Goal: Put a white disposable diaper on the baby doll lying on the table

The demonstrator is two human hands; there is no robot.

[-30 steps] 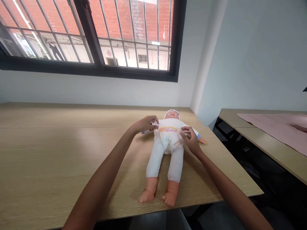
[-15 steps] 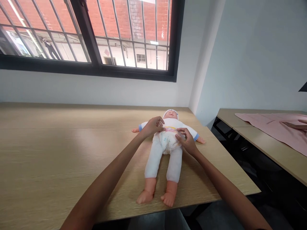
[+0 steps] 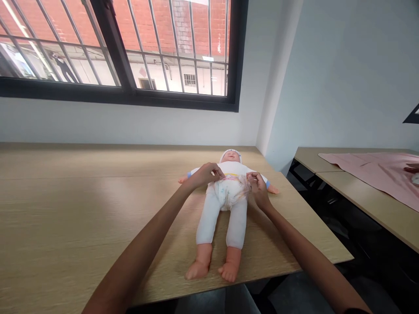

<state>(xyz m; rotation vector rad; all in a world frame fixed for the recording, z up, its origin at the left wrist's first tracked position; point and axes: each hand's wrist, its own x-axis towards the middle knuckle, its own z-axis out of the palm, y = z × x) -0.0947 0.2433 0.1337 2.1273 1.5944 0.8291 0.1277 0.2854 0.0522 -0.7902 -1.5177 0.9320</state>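
A baby doll (image 3: 205, 222) in white clothes with blue cuffs lies on its back, its feet towards me. Around its hips is a white diaper (image 3: 226, 192) with coloured marks and a pink and yellow waistband. My left hand (image 3: 209, 173) is at the waistband's left end, fingers pinched on the diaper's edge. At the right side of the waist, my right hand (image 3: 258, 187) has thumb and fingers closed on the diaper's side, which is drawn a little outward. The fingertips partly hide the edges they touch.
The doll rests on a wooden table (image 3: 98, 218) below a barred window (image 3: 176, 52). To the right, past a gap, stands another table (image 3: 347, 185) with a pink cloth (image 3: 366, 168). Another person's hand (image 3: 411, 168) shows at the right edge.
My right hand has moved from the front of the diaper slightly outward to its right side, pulling the edge. My left hand stays at the waistband. The other person's hand has shifted right.
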